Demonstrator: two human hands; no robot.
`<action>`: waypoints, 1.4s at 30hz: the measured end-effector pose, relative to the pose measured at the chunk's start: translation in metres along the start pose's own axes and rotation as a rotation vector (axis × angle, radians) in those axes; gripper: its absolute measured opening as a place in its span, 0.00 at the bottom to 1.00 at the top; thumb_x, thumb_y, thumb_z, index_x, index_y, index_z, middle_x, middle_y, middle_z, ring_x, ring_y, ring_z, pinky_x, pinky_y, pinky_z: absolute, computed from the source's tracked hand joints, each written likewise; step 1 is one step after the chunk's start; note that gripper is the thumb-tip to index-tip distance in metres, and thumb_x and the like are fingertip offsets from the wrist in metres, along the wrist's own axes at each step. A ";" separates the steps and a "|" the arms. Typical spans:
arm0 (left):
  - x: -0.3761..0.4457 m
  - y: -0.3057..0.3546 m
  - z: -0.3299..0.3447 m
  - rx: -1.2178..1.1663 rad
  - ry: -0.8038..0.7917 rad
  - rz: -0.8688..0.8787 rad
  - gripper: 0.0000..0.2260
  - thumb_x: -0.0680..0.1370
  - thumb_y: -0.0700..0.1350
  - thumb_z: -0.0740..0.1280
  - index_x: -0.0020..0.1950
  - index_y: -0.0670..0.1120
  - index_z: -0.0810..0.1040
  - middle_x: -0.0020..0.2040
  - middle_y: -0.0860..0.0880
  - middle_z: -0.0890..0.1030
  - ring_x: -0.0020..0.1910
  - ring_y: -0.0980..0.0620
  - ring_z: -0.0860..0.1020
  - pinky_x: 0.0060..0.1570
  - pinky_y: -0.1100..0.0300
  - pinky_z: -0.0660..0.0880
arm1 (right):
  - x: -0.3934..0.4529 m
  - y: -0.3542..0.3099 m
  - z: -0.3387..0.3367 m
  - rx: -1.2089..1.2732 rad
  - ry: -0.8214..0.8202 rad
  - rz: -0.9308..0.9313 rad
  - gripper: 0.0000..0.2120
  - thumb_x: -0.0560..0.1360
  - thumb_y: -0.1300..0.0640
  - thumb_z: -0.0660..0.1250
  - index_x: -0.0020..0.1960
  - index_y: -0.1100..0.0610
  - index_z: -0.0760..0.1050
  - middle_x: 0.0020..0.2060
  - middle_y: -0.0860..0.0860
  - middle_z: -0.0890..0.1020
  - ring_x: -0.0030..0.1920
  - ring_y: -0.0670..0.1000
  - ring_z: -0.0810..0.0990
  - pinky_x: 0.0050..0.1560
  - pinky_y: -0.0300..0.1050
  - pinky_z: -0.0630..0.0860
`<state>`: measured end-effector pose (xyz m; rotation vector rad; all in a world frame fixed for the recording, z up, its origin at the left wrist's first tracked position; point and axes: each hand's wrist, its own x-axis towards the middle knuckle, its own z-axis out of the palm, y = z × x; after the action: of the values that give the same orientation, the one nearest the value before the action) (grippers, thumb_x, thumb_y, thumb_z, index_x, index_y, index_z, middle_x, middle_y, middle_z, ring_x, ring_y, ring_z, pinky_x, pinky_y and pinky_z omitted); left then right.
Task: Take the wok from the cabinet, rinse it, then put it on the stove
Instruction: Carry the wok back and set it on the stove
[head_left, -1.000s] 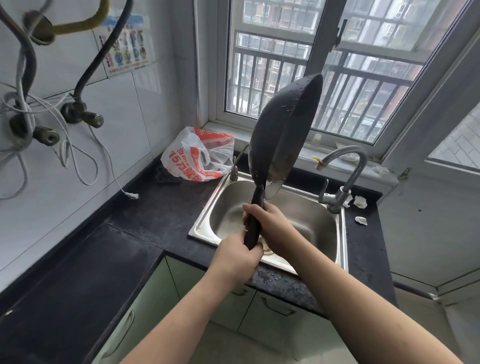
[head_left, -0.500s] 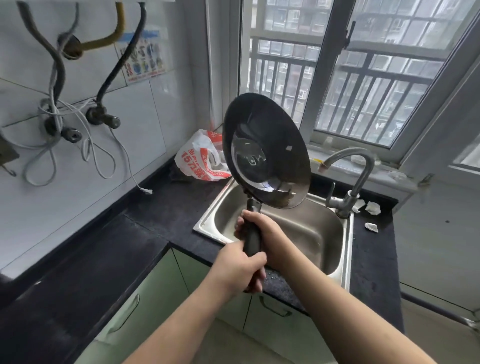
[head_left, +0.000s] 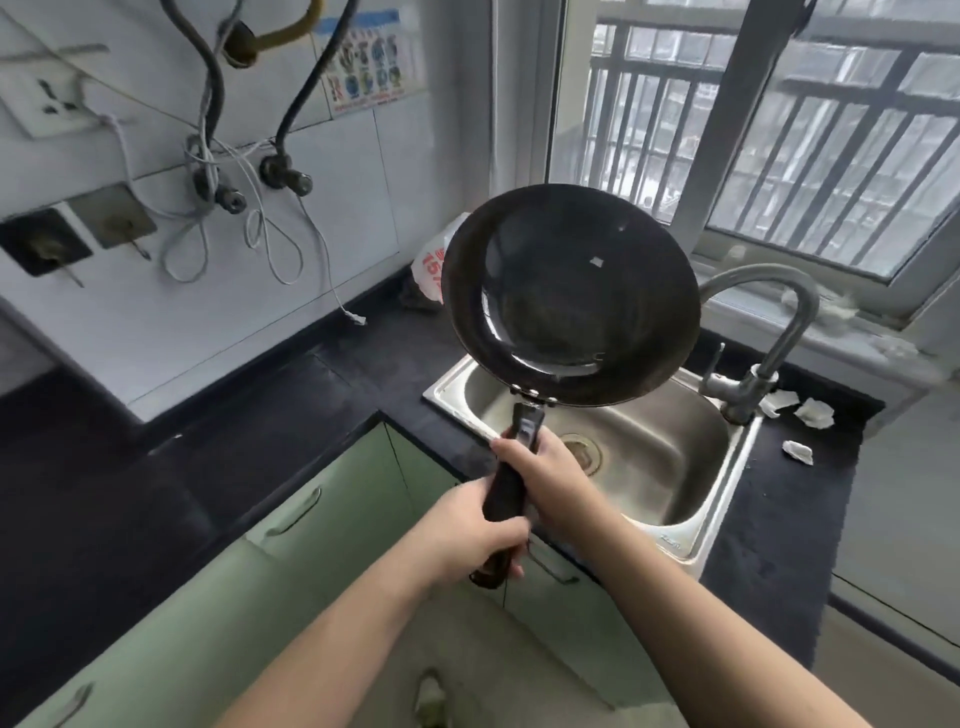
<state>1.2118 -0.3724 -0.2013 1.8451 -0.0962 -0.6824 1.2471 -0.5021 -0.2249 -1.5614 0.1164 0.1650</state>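
**Wok tipped up over the sink, both hands on the handle**

I see the wok (head_left: 569, 301) raised above the near-left corner of the sink (head_left: 675, 467), tilted steeply so its dark inside faces me and its rim stands high against the window (head_left: 779, 135). A pale gleam sits low in the bowl; I take it for leftover rinse water, and I judge the tilt is there to let it run down and drip into the basin rather than onto the counter (head_left: 260, 415).

The long black handle (head_left: 511, 483) points down toward me. My right hand (head_left: 550, 478) grips it higher up, nearer the bowl, fingers curled round it; my left hand (head_left: 478, 535) grips the lower end, fingers wrapped tight with the tips showing under the butt. Two hands on one handle makes sense for a heavy pan held nearly upright.

The faucet (head_left: 779, 322) arches over the right side of the sink, well clear of the wok, and I see no stream from it. A plastic bag (head_left: 428, 270) lies on the counter behind the pan, mostly hidden by it. Crumpled paper scraps (head_left: 810, 415) lie beside the tap base.

No stove shows here, so I judge the carry to it is not yet begun.
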 end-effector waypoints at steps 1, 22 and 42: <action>-0.004 -0.001 0.004 0.015 0.034 -0.013 0.03 0.74 0.38 0.65 0.45 0.46 0.73 0.32 0.46 0.82 0.32 0.46 0.83 0.33 0.58 0.77 | -0.004 0.001 0.000 -0.033 -0.010 -0.016 0.06 0.77 0.61 0.67 0.43 0.58 0.70 0.36 0.53 0.72 0.37 0.49 0.71 0.40 0.44 0.70; -0.098 -0.058 0.046 -0.152 0.527 -0.033 0.06 0.71 0.41 0.66 0.43 0.48 0.70 0.25 0.49 0.75 0.22 0.46 0.76 0.24 0.63 0.70 | -0.060 0.018 0.068 -0.279 -0.300 0.074 0.09 0.72 0.56 0.69 0.41 0.57 0.69 0.33 0.51 0.71 0.34 0.49 0.70 0.36 0.45 0.68; -0.356 -0.182 0.098 -0.392 0.931 -0.104 0.07 0.70 0.39 0.62 0.46 0.48 0.69 0.24 0.50 0.76 0.22 0.47 0.76 0.27 0.57 0.73 | -0.291 0.084 0.237 -0.297 -0.816 0.201 0.05 0.69 0.58 0.68 0.42 0.56 0.72 0.32 0.49 0.71 0.36 0.50 0.68 0.40 0.48 0.65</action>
<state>0.8210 -0.2485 -0.2400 1.6208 0.6954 0.1378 0.9382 -0.2746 -0.2543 -1.6592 -0.4112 0.9951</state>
